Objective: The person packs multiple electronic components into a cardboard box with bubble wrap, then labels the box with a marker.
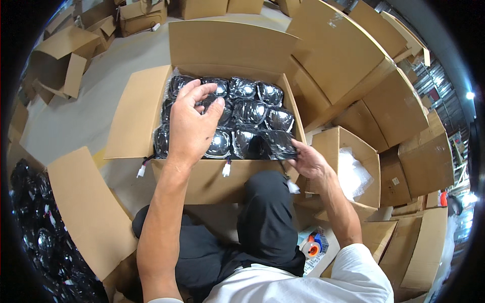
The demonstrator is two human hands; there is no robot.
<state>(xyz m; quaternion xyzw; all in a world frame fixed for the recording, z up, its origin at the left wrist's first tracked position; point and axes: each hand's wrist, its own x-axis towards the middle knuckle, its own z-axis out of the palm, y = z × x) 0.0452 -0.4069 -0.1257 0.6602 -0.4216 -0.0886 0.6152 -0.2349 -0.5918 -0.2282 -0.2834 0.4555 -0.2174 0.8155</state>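
The right hand is gripping the edge of a glossy black unit, which is sitting at the carton's front right corner. The left hand, fingers loosely parted, is apparently hovering above other wrapped units. A white connector is dangling outside the front wall.

Parts in rows inside carton, box to its right.

Glossy black parts in shiny clear film fill a carton of smooth, matt brown cardboard. The near connectors look like white plastic; the plastic wrap at right is translucent, the trousers matt dark cloth.
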